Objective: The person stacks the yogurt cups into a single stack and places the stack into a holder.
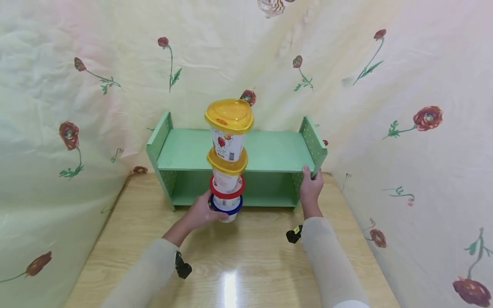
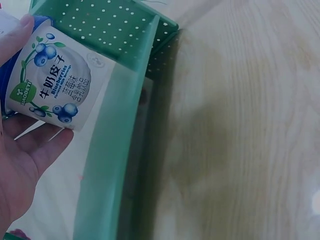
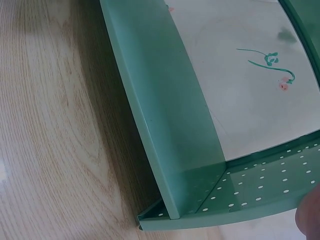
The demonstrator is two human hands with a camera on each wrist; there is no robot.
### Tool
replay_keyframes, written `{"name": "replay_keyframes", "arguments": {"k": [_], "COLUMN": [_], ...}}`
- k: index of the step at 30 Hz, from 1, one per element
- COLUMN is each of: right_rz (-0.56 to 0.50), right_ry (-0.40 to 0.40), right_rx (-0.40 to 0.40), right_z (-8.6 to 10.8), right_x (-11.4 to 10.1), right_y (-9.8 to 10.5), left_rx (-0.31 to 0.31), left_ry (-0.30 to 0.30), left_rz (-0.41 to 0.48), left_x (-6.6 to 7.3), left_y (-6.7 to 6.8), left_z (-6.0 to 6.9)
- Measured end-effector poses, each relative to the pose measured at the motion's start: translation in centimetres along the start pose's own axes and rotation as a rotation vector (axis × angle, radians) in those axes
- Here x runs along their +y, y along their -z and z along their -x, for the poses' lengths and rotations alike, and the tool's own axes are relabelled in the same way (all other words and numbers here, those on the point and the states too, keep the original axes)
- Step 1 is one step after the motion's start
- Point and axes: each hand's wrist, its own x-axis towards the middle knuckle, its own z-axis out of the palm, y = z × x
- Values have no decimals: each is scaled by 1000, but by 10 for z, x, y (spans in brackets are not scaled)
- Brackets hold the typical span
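Note:
My left hand (image 1: 202,211) grips the lowest cup (image 1: 230,217) of an upright stack, a white one with a blue lid. In the left wrist view this blueberry cup (image 2: 60,75) shows printed berries, with the fingers of my left hand (image 2: 25,165) around it. Above it stand a red-lidded cup (image 1: 227,194), a yellow-lidded cup (image 1: 225,179) and a larger cup (image 1: 228,145) with a rounded, three-cornered yellow lid. The stack is in front of a green two-tier shelf (image 1: 273,149). My right hand (image 1: 311,190) holds the front edge of its right side panel (image 1: 315,143).
The shelf stands on a wood-grain table (image 1: 246,265) near the back wall (image 1: 215,55), which is covered in flower-patterned cloth. Its side panels have small holes, and the left panel (image 1: 159,137) rises above the upper board. Similar cloth walls flank the table.

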Motion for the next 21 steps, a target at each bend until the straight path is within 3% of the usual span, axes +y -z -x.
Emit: {"name": "replay_keyframes", "arguments": {"k": [4, 12, 21], "right_rz": [-4, 6, -23], "right_ry": [-6, -12, 37], "right_rx": [-9, 8, 26], "right_z": [0, -2, -3], "right_x": [1, 4, 7], "right_y": [1, 5, -1], "left_rx": [-16, -4, -18], "left_ry": [-52, -13, -31], "left_rz": [1, -27, -32], "left_x": [7, 15, 26], "left_y": [6, 9, 12], "left_z": [-6, -14, -18]}}
